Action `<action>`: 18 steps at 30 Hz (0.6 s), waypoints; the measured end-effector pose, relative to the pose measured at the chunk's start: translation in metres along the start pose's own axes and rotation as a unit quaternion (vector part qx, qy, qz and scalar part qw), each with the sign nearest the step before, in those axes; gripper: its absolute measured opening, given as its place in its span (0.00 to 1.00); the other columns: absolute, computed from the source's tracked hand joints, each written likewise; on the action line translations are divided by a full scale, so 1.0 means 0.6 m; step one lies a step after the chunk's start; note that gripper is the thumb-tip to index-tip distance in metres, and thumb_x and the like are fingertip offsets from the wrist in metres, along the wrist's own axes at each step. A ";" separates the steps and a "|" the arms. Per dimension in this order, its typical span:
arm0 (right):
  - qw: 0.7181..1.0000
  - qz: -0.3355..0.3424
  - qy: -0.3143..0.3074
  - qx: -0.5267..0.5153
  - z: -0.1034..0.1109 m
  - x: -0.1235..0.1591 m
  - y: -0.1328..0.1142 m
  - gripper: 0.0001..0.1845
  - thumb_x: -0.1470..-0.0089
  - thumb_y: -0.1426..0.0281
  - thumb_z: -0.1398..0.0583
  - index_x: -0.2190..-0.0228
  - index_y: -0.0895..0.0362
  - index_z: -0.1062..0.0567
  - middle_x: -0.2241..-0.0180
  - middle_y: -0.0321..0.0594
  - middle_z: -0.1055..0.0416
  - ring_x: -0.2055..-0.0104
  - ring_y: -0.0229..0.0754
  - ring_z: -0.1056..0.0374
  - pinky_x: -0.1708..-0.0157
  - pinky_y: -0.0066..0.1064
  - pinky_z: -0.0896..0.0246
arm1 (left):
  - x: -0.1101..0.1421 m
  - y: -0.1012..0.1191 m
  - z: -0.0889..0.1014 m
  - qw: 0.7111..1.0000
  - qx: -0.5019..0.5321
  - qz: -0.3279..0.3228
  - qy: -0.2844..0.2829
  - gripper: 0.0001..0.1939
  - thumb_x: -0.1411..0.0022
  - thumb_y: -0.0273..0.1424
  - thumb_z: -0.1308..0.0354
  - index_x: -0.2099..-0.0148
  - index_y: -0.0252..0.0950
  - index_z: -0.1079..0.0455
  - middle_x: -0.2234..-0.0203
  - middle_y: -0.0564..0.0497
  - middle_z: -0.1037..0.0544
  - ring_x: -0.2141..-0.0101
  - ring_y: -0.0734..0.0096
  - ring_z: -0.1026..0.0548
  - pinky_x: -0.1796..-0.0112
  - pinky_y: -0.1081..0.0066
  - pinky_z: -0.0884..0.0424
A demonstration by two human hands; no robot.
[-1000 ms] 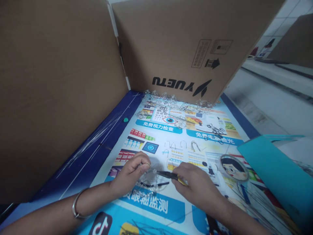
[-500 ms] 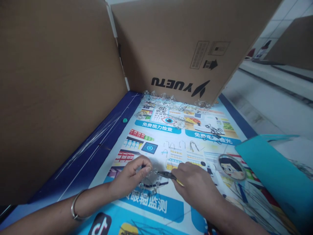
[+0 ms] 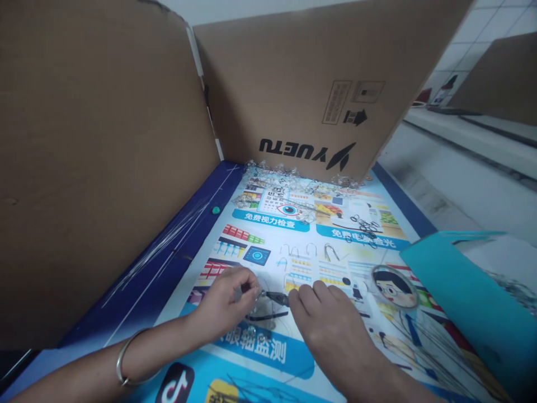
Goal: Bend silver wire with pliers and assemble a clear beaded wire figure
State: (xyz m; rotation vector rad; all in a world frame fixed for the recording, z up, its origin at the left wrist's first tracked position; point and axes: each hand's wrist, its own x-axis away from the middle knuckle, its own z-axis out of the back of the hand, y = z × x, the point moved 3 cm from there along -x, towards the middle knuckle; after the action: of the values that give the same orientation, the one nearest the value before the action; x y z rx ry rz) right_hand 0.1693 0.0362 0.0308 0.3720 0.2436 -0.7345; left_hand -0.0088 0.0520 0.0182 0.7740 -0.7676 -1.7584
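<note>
My left hand (image 3: 224, 305) pinches a small clear bead-and-wire piece (image 3: 255, 299) just above the printed poster (image 3: 268, 246) that covers the table. My right hand (image 3: 327, 322) is closed round small pliers (image 3: 274, 297), whose dark jaws meet the piece at my left fingertips. Thin wire loops hang below the piece. A silver bangle (image 3: 126, 358) circles my left wrist.
Cardboard walls stand at the left (image 3: 92, 168) and the back (image 3: 319, 84). Clear beads (image 3: 289, 170) lie heaped along the back wall. Small black rings (image 3: 367, 226) and bent wire hooks (image 3: 310, 251) lie on the poster. Straight wires (image 3: 168, 235) lie at the left. A teal folder (image 3: 470, 302) lies at the right.
My right hand has turned palm-down over the pliers and slid slightly left, hiding the yellow handle. My left hand keeps its pinch. The camera tilted slightly.
</note>
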 end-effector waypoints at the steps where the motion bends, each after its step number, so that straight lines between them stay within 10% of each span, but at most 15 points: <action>1: 1.000 0.002 0.004 0.002 0.001 0.000 -0.002 0.10 0.59 0.80 0.41 0.70 0.58 0.31 0.74 0.39 0.35 0.73 0.42 0.44 0.74 0.35 0.57 | 0.000 -0.001 -0.001 1.000 -0.006 0.002 -0.001 0.07 0.43 0.25 0.50 0.74 0.35 0.38 0.78 0.54 0.32 0.73 0.73 0.34 0.70 0.74 0.38; 18: 1.000 0.016 0.022 0.012 0.000 0.008 -0.018 0.07 0.54 0.80 0.46 0.72 0.58 0.32 0.73 0.41 0.36 0.73 0.44 0.43 0.74 0.36 0.55 | 0.000 0.000 -0.012 0.994 -0.105 -0.035 0.024 0.08 0.46 0.22 0.51 0.75 0.35 0.41 0.79 0.54 0.34 0.74 0.71 0.34 0.71 0.72 0.40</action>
State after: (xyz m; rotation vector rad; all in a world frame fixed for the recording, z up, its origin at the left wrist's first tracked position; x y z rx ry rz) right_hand 0.1656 0.0259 0.0266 0.4147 0.2696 -0.6984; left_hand -0.0031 0.0512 0.0144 0.7043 -0.5186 -1.8420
